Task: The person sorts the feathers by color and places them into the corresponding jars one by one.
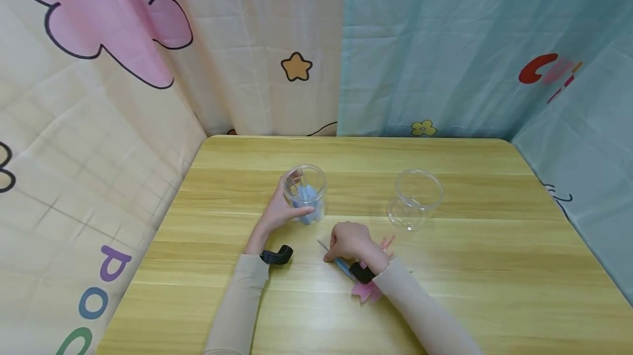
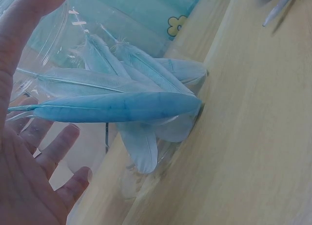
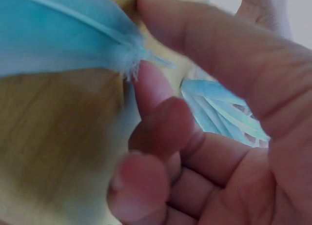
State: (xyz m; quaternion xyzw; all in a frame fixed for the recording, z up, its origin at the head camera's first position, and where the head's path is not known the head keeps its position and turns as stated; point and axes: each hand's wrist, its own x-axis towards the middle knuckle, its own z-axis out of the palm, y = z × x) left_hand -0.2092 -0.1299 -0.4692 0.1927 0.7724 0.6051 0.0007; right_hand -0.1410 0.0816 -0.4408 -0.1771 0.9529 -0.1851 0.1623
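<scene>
My left hand (image 1: 284, 209) holds a clear cup (image 1: 320, 179) upright on the table, thumb on the near side and fingers around the far side. Inside stand several pale blue feathers (image 2: 122, 107), quills up. To the right of that cup my right hand (image 1: 352, 240) is low over the table, at the quill end of a blue feather (image 3: 73, 32). Thumb and index finger lie on either side of this feather near its quill, and the other fingers are curled. Part of the feather is hidden under the hand in the head view.
A second clear cup (image 1: 412, 201) stands at the right on the wooden table (image 1: 494, 267). Pink feathers (image 1: 366, 292) lie beneath my right wrist, partly covered by it. Printed curtains (image 1: 267, 25) hang behind the table and along its sides.
</scene>
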